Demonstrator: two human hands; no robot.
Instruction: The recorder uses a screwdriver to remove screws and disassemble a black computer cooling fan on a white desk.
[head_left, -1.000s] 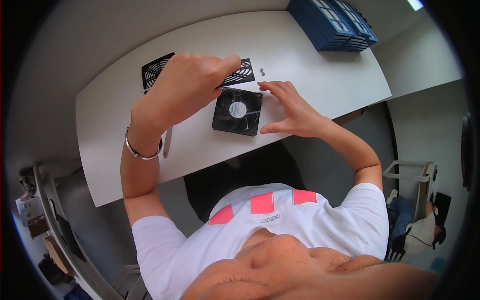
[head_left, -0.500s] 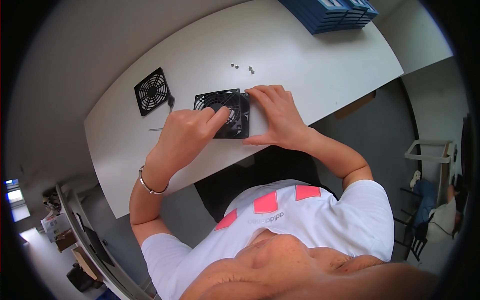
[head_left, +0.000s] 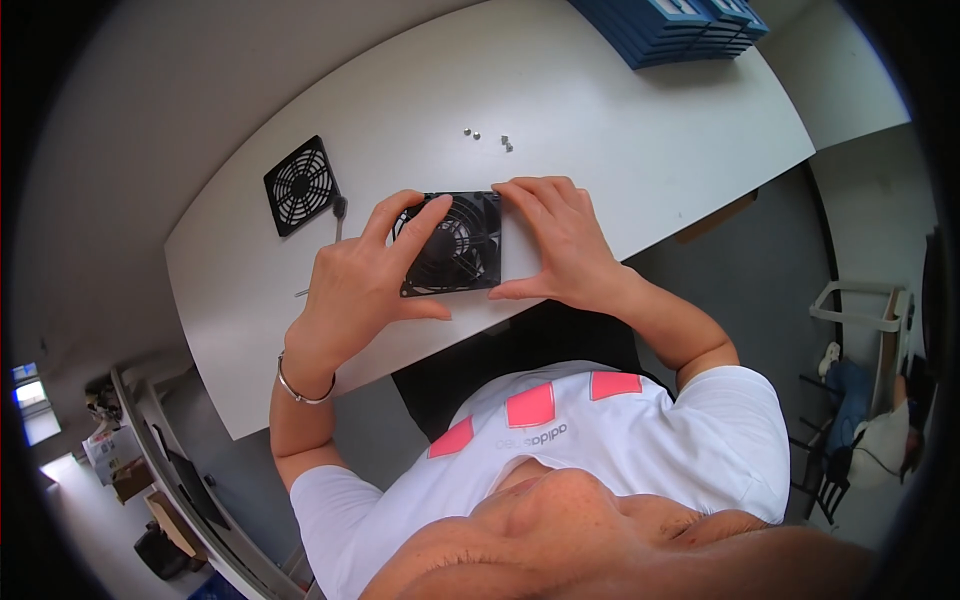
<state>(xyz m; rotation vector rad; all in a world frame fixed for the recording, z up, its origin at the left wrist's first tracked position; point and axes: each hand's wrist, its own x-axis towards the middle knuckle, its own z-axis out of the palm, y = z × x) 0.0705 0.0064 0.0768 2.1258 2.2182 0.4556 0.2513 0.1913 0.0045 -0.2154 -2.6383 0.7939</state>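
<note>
A square black cooling fan (head_left: 488, 265) lies flat on the white table in front of me, with a black slotted fan guard (head_left: 440, 250) on top, its edges roughly in line with the fan's. My right hand (head_left: 560, 235) spans the right side, fingertips at the far right corner and thumb at the near right corner. At the left side my left hand (head_left: 365, 265) has its fingers spread. Its index finger reaches over the guard, another finger is at the far left corner, and the thumb points out near the front edge. The left hand hides part of the guard's left side.
A second black guard (head_left: 303, 187) lies to the left on the table (head_left: 600, 110). Beside it is a tool with a black handle (head_left: 341, 207), partly behind my left hand. A thin metal rod (head_left: 301, 293) shows nearby. Small metal pieces (head_left: 506, 142) lie beyond the fan; blue boxes (head_left: 680, 45) are stacked far right.
The guard has shifted right and now lies squarely over the fan. My left hand has loosened from a closed grip at the guard's middle and spread its fingers. My right hand has hardly moved.
</note>
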